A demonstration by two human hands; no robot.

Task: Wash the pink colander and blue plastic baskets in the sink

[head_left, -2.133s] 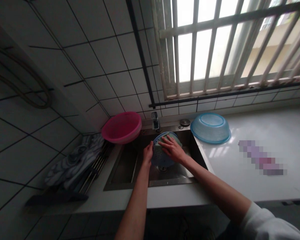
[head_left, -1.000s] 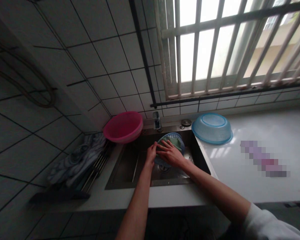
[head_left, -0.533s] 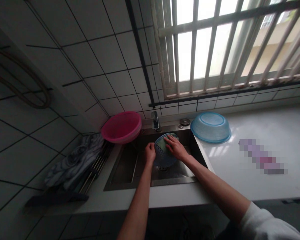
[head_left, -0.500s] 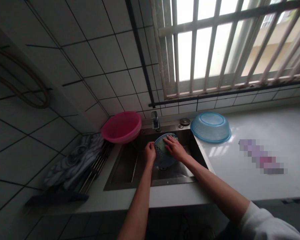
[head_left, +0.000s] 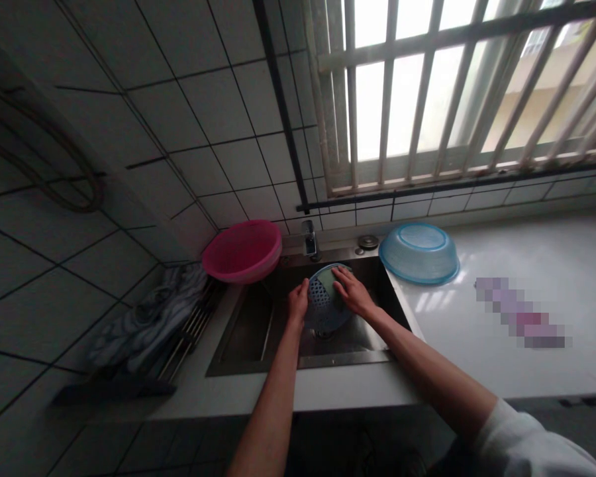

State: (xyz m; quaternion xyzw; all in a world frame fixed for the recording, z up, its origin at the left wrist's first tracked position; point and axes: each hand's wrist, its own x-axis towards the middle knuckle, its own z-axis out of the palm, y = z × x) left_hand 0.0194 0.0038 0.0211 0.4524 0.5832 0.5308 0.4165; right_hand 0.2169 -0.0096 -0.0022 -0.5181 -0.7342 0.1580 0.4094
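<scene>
A blue plastic colander (head_left: 322, 296) is held tilted over the stainless steel sink (head_left: 228, 344), its pierced side facing me. My left hand (head_left: 298, 303) is closed on the colander's left rim, thumb up along the edge. Inside the colander, a pale green cloth (head_left: 330, 279) lies against the upper wall. My right hand (head_left: 353, 293) presses this cloth to the wall, its fingers extended over it and partly covering it. The colander's underside and the fingers behind its rim are hidden.
A faucet (head_left: 308, 238) stands behind the sink. A pink basin (head_left: 243, 252) leans at the back left, and a blue basin (head_left: 419, 253) lies upside down on the right counter. A drain strainer (head_left: 368, 242) sits beside it. Striped fabric (head_left: 146, 318) lies over a rack at left.
My right hand has moved slightly right with the cloth, showing more of the colander's holes. The left hand keeps its grip on the rim.
</scene>
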